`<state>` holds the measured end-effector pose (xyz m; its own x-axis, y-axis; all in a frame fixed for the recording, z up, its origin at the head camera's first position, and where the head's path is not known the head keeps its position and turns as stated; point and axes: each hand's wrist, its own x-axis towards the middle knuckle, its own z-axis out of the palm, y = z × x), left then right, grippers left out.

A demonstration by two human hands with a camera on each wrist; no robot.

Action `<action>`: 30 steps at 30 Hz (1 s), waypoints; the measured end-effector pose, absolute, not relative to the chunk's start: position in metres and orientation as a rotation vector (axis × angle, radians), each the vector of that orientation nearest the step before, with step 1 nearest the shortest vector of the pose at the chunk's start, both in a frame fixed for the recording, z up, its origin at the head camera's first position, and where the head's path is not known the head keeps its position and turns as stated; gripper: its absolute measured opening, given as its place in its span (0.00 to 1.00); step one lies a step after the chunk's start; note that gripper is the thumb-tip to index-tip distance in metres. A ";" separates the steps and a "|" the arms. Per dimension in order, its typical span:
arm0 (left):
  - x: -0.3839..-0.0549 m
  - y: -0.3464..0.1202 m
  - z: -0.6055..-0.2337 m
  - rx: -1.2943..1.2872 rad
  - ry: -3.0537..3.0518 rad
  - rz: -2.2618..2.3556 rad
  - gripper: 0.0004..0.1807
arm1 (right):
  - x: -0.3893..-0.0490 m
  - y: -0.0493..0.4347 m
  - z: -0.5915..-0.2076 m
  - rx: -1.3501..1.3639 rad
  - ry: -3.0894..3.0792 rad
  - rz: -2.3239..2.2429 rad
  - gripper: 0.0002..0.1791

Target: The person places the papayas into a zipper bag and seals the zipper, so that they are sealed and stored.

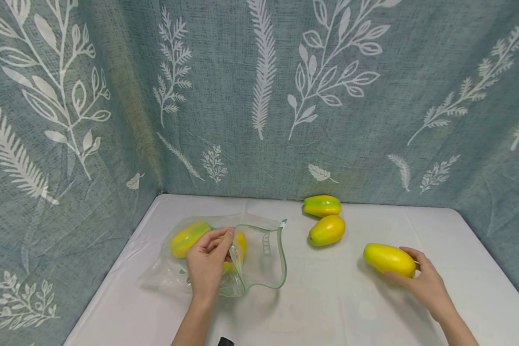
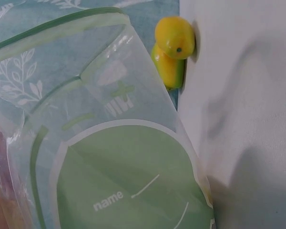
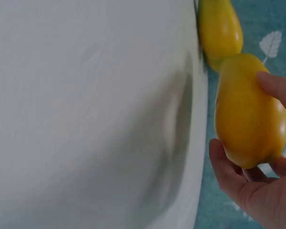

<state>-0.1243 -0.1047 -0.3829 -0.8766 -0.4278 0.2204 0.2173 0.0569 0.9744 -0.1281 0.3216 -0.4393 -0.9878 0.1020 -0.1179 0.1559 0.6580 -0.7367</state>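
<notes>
My left hand [image 1: 208, 262] pinches the upper edge of a clear zip bag [image 1: 261, 271] with green trim, whose mouth faces right and gapes. One yellow-green papaya [image 1: 188, 239] lies inside the bag; more yellow fruit [image 1: 241, 242] shows behind my fingers, partly hidden. In the left wrist view the bag's green label [image 2: 119, 176] with "name" fills much of the picture. On the right, my right hand [image 1: 428, 283] grips another papaya [image 1: 388, 259] by its near end, thumb and fingers on opposite sides. It appears held above the table, over its shadow.
Two more papayas [image 1: 327, 230] [image 1: 322, 205] lie close together at the back middle of the white table [image 1: 320, 307]. A leaf-patterned teal cloth [image 1: 242, 158] hangs behind and along both sides. A small black object [image 1: 226, 341] shows at the bottom edge.
</notes>
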 end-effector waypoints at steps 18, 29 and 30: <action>-0.124 -0.104 -0.382 0.220 -1.880 -1.874 0.10 | -0.127 0.253 -0.418 0.163 2.647 -1.459 0.48; -0.124 -0.104 -0.383 0.229 -1.884 -1.877 0.10 | -0.129 0.222 -0.412 0.058 2.625 -1.556 0.43; -0.124 -0.103 -0.383 0.228 -1.882 -1.879 0.10 | -0.129 0.220 -0.412 0.052 2.619 -1.567 0.43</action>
